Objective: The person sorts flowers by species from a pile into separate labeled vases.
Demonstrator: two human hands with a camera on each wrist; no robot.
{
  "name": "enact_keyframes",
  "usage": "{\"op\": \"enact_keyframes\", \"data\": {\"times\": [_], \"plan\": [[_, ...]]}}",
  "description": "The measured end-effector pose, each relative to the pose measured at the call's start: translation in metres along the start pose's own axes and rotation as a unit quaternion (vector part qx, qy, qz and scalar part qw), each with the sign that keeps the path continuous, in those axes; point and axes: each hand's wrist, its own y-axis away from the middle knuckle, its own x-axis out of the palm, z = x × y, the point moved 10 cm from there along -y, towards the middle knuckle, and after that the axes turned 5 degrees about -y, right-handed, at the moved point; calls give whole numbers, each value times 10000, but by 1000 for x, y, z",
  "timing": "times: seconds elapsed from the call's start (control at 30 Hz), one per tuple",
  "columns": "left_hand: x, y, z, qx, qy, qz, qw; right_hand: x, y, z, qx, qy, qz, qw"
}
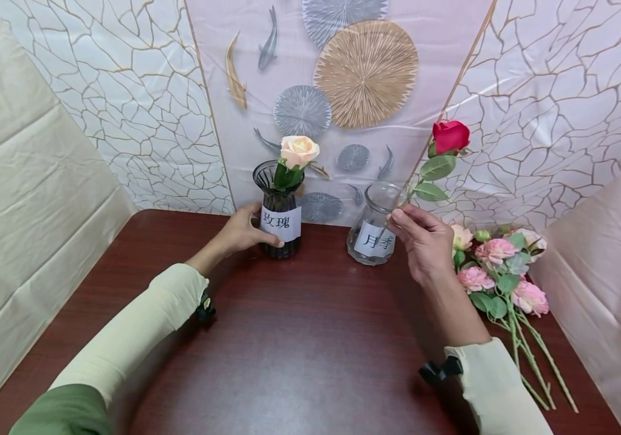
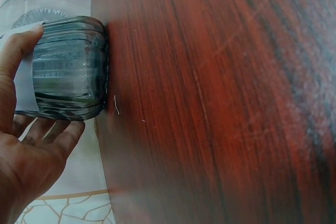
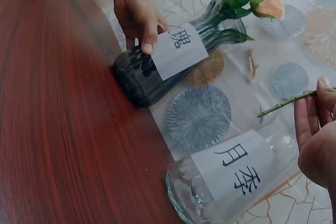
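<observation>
My left hand (image 1: 242, 232) grips the dark glass vase (image 1: 282, 249) low on its body, thumb across the white paper label. A peach rose (image 1: 299, 151) stands in that vase, its bloom above the rim. With thumb and fingertips my right hand (image 1: 424, 241) pinches the stem of a red rose (image 1: 450, 138), held upright with a slight tilt to the right. The stem's cut end (image 3: 270, 111) shows in the right wrist view, pointing toward the dark vase's side. Close behind that stem is a clear glass vase (image 1: 356, 244) with another label and no flower in it.
Several pink and peach flowers (image 1: 495, 251) lie in a bunch at the table's right side, their stems toward me. Both vases stand near the back edge of the brown table (image 1: 310, 338), close to the patterned backdrop (image 1: 153, 109). Pale cloth hangs at both sides.
</observation>
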Motion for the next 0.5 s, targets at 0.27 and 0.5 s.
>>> {"op": "enact_keyframes", "data": {"times": [0.27,0.5], "plan": [[-1,1,-1,-11,23,-8,10000,15,1,-3,-289,-111,-47,9995],[0,2,-1,-73,-20,7,10000,27,1,-9,-298,9,-55,9995]]}}
